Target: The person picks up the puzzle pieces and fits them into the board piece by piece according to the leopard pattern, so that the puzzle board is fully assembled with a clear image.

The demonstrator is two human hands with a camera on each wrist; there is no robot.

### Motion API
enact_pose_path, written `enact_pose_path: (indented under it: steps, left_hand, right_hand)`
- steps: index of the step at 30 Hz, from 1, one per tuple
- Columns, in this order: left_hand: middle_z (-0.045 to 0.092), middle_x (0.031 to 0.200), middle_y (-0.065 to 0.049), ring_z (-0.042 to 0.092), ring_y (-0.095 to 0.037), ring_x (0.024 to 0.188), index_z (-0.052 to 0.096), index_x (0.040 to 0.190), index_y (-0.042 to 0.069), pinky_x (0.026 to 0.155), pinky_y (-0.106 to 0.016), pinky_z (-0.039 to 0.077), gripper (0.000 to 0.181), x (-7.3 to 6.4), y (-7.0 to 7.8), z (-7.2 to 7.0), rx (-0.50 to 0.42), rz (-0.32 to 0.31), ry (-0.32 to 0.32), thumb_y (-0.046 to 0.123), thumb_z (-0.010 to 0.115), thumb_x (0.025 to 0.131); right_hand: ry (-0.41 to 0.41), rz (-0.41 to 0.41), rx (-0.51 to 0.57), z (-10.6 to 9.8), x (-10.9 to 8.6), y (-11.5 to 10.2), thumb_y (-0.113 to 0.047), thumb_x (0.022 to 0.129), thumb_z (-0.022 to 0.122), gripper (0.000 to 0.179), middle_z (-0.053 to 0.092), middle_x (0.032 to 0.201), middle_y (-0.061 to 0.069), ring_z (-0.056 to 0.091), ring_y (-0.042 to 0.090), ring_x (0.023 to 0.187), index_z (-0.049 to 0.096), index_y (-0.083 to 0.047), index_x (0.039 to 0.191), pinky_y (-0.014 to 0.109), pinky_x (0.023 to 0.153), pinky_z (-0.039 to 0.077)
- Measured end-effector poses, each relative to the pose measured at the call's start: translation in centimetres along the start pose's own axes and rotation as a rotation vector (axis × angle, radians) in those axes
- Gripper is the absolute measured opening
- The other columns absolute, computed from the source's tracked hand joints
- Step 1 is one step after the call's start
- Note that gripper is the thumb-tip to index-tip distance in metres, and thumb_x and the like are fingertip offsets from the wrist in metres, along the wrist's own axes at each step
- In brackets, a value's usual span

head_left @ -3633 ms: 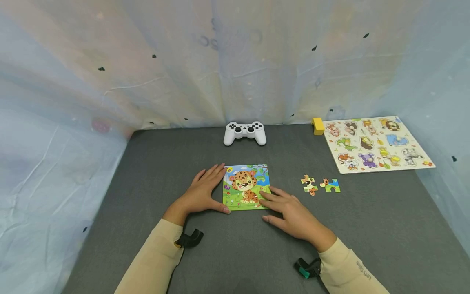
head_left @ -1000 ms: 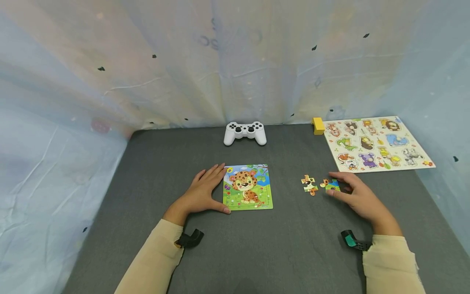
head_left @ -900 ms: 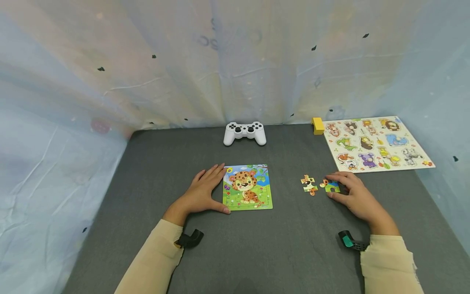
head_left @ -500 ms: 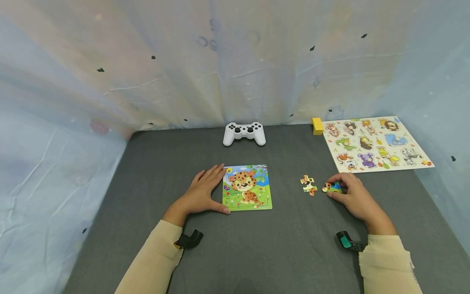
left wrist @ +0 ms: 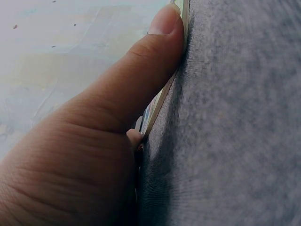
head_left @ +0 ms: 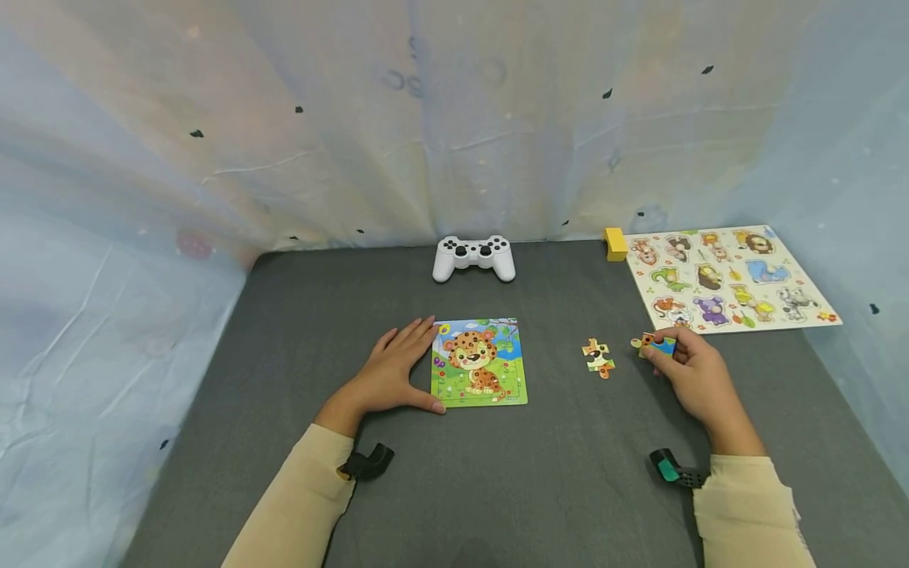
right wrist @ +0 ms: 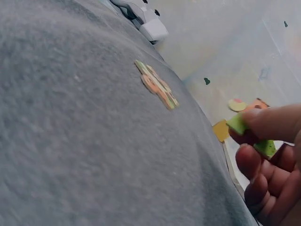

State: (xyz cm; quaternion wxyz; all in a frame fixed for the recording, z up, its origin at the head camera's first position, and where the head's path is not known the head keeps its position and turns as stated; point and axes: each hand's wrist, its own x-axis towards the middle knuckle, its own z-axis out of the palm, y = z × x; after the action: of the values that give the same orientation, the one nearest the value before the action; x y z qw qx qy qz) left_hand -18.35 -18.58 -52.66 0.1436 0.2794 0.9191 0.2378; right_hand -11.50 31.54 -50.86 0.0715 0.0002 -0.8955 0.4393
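My right hand (head_left: 703, 383) pinches a jigsaw piece (head_left: 666, 345) between thumb and fingers, raised off the grey table. It has orange, green and blue parts; its green edge shows in the right wrist view, while the fingers hide some of it. Another jigsaw piece (head_left: 598, 357) lies flat on the cloth, left of that hand. My left hand (head_left: 389, 371) rests with spread, straight fingers along the left edge of a square leopard puzzle (head_left: 479, 363). Its thumb (left wrist: 162, 28) touches the puzzle's near left corner in the left wrist view.
A white game controller (head_left: 473, 256) sits at the back, behind the leopard puzzle. At the back right lies a large animal puzzle board (head_left: 731, 276), with a yellow block (head_left: 615, 244) by its far left corner. A pale curtain (head_left: 398, 118) borders the table.
My right hand left the leopard puzzle, reached right to the loose piece, then gripped and lifted it, tilting it up. My left hand has stayed in place.
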Motion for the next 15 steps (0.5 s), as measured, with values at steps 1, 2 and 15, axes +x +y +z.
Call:
enact_pose_path:
  steps: [1, 2, 15]
  left_hand:
    - [0.003, 0.182, 0.006, -0.002, -0.016, 0.165, 0.012, 0.177, 0.021, 0.129, -0.053, -0.003, 0.143, 0.0, 0.0, 0.0, 0.0, 0.003, 0.002, 0.085, 0.084, 0.072]
    - [0.004, 0.182, 0.006, -0.001, -0.017, 0.165, 0.012, 0.177, 0.02, 0.129, -0.054, -0.002, 0.143, 0.0, 0.1, 0.0, 0.0, 0.005, 0.005, 0.084, 0.085, 0.072]
    - [0.008, 0.182, 0.002, 0.003, -0.021, 0.166, 0.016, 0.177, 0.017, 0.129, -0.057, 0.0, 0.143, -0.1, 0.2, -0.1, -0.008, 0.022, 0.019, 0.079, 0.089, 0.072]
  right_hand:
    - [0.011, -0.002, 0.019, 0.1, 0.0, 0.0, -0.014, 0.11, 0.07, 0.021, 0.066, 0.081, 0.011, 0.061, 0.018, 0.066, 0.07, 0.001, 0.125, 0.025, 0.058, 0.046]
    - [0.021, -0.005, 0.032, 0.2, 0.0, -0.1, -0.014, 0.111, 0.069, 0.022, 0.068, 0.083, 0.012, 0.063, 0.018, 0.068, 0.07, 0.002, 0.126, 0.024, 0.058, 0.047]
    - [0.072, -0.016, 0.157, 2.2, 0.0, -1.6, -0.009, 0.111, 0.067, 0.034, 0.073, 0.1, 0.022, 0.072, 0.015, 0.079, 0.068, 0.0, 0.143, 0.021, 0.067, 0.057]
